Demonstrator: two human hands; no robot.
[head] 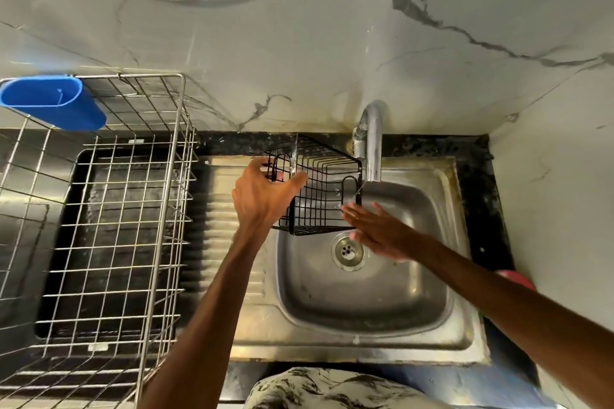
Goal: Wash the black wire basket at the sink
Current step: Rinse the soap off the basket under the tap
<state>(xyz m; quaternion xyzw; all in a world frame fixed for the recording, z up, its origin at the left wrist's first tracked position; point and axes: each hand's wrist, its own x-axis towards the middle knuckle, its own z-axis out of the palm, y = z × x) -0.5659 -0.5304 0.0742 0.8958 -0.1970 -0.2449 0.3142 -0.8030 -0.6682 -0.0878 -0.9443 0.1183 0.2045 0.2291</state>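
Over the back left corner of the sink, in the head view, we held the black wire basket tipped on its side, just left of the tap. Our left hand gripped its left end, thumb and fingers curled round the wires. Our right hand was flat, fingers straight, their tips at the basket's near right corner; whether they touched it we could not tell. The drain sat just beside that hand. Left of the drainboard stood a steel dish rack with a blue holder hung at its far left corner.
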